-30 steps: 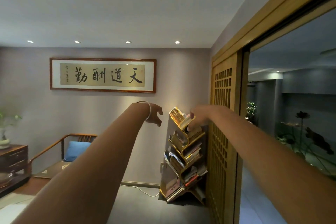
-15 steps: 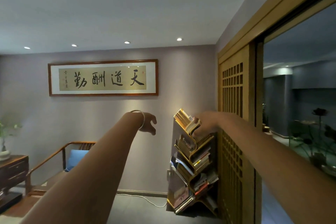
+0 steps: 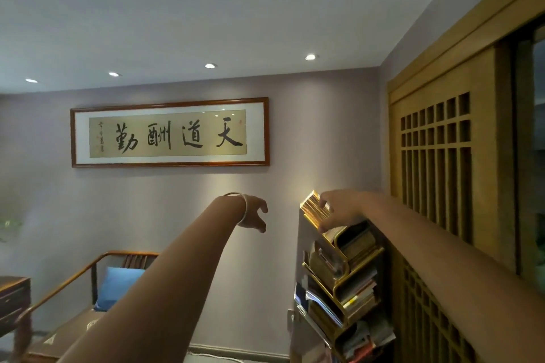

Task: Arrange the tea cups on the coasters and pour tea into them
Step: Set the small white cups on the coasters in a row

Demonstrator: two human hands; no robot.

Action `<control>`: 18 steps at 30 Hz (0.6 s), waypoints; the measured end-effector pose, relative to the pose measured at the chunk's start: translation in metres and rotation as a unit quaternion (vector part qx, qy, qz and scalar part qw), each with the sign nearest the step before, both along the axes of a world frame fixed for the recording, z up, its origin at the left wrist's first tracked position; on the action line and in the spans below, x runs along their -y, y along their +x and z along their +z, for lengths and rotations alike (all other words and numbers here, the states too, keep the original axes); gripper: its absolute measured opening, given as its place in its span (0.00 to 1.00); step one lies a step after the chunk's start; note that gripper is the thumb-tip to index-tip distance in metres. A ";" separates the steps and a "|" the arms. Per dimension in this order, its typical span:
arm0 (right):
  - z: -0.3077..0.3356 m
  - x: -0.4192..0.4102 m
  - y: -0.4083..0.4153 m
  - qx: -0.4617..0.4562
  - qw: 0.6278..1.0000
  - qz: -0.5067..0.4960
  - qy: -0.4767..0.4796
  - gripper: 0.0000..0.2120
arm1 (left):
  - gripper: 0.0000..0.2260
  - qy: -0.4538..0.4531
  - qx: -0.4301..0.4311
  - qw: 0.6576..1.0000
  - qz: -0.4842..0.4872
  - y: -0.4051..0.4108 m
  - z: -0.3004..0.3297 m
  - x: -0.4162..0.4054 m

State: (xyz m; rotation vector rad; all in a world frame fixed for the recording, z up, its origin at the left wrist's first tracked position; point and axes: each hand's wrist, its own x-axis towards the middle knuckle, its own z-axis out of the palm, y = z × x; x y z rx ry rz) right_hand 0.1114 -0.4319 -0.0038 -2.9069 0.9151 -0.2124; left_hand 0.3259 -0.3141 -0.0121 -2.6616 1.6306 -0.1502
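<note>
Head view: my two bare arms stretch forward and up toward the far wall, with no tea cups, coasters or teapot anywhere in sight.
Left hand: held out in the air in front of the wall, fingers loosely curled and spread, gripping nothing.
Bracelet: a thin silvery band around my left wrist.
Right hand: reached out in line with the top of the bookshelf; my fingers are relaxed and seem to hold nothing, though I cannot tell whether they touch it.
Books: a tilted stack with pale page edges in the shelf's top slot, just beside my right fingertips.
Bookshelf: a gold-coloured, tree-shaped rack with slanted compartments full of books and magazines, standing in the corner.
Calligraphy frame: a long wooden frame with four large black characters, hung on the wall above my left hand.
Lattice door: a wooden screen with grid openings on the right wall, behind my right forearm.
Chair: wooden armrests, lower left, with a blue cushion against its back.
Ceiling lights: small round spots, lit.
</note>
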 end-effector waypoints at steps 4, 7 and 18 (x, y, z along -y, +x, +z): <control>-0.011 0.057 0.051 0.000 1.000 0.006 0.011 0.34 | 0.28 0.012 -0.006 1.000 0.008 0.049 -0.012 0.050; -0.021 0.103 0.088 -0.004 1.000 0.013 0.007 0.34 | 0.28 0.014 -0.007 1.000 0.025 0.086 -0.017 0.091; -0.012 0.261 0.223 -0.005 0.994 0.106 0.018 0.32 | 0.27 -0.011 -0.016 0.994 0.107 0.201 -0.012 0.227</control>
